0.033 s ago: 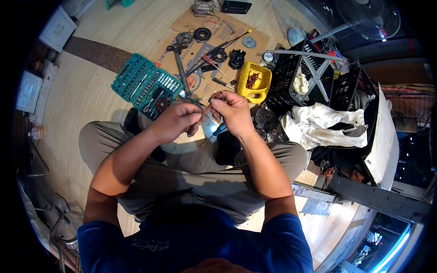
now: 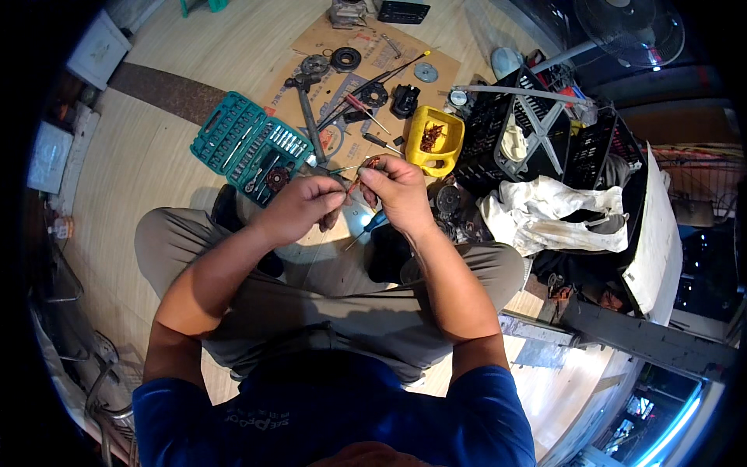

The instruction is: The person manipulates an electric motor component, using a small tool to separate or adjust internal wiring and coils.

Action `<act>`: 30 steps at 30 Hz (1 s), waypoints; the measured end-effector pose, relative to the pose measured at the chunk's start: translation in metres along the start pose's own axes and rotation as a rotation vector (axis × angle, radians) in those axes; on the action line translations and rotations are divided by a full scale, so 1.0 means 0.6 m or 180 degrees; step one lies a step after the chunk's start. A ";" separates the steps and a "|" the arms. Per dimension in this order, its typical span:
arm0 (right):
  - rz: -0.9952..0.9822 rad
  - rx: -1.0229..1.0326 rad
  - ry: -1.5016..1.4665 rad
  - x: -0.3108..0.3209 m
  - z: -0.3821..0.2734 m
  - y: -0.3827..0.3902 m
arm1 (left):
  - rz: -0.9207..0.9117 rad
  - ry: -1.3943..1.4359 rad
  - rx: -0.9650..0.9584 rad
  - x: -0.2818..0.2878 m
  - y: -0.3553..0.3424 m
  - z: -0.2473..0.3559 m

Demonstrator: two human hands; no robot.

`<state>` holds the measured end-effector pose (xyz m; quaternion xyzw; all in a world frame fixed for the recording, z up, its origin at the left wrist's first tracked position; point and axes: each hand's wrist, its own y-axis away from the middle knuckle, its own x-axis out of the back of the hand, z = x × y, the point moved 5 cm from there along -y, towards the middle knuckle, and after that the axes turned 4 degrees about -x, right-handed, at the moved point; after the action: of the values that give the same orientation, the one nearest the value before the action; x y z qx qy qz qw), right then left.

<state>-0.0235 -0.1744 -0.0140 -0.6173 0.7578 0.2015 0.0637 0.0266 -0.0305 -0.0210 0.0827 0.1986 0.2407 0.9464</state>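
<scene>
Over the near edge of the cardboard, my left hand (image 2: 299,210) and my right hand (image 2: 398,191) are close together. Between them runs a short length of reddish copper wire (image 2: 353,187), pinched at its lower end by my left finger and thumb. My right fingers grip the upper part, where more of the copper bunches up. A yellow cut-open jug (image 2: 455,152), with a tangle of copper wire scraps (image 2: 433,138) in it, stands just beyond my right hand. Beneath my hands lies a blue-handled screwdriver (image 2: 375,221), partly hidden by my right hand.
An open green socket set (image 2: 214,159) lies ahead on the left. On the cardboard (image 2: 311,39) are a hammer (image 2: 308,117), a red-handled screwdriver (image 2: 366,111), a black ring (image 2: 345,58) and other parts. Black crates (image 2: 486,128) and a stained white cloth (image 2: 537,210) crowd the right side.
</scene>
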 end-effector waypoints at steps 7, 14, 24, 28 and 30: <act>0.0330 -0.0033 0.0348 0.008 0.003 0.001 | 0.0640 -0.1823 -0.0525 0.006 0.008 0.019; -0.0011 -0.0081 -0.0318 -0.002 0.000 0.004 | -0.0183 -0.0480 -0.0254 0.009 0.007 -0.005; 0.0263 -0.0010 0.0047 0.005 0.005 0.001 | 0.0663 -0.2071 -0.0687 0.006 0.005 0.014; 0.0011 -0.0078 -0.0237 0.003 0.005 0.002 | 0.0341 -0.1298 -0.0494 0.003 0.007 0.005; -0.0146 -0.0136 -0.0402 -0.001 0.006 0.002 | -0.0049 -0.0714 -0.0366 0.006 0.007 -0.013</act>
<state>-0.0252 -0.1722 -0.0165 -0.6218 0.7335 0.2547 0.1028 0.0245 -0.0248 -0.0286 0.0531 0.0781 0.2336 0.9677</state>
